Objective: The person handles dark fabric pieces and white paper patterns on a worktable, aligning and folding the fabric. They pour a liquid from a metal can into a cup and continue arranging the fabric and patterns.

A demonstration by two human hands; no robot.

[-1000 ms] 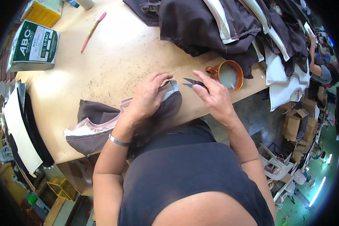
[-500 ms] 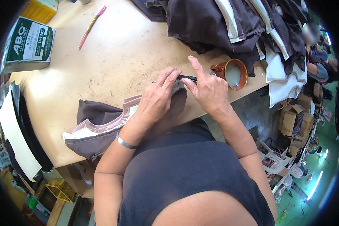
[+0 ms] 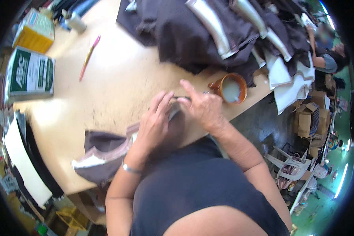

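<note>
A dark brown fabric piece with a pink and white edging lies along the near table edge, partly under my left forearm. My left hand grips its upper end, fingers bent close together. Close beside it, my right hand is closed round a slim black tool, with the index finger stretched out. The tool's tip reaches my left fingertips; its exact kind is too blurred to tell. To the right of my right hand stands a brown mug holding a whitish liquid.
Dark garment pieces with white strips are heaped at the far right. A pink and yellow pen lies at the far left, near a green and white tin, a yellow box and a white bottle. A person works beyond the right edge.
The whole view has shifted, so the table things sit lower in the picture. My hands stay together at the fabric, with the black tool still in my right hand.
</note>
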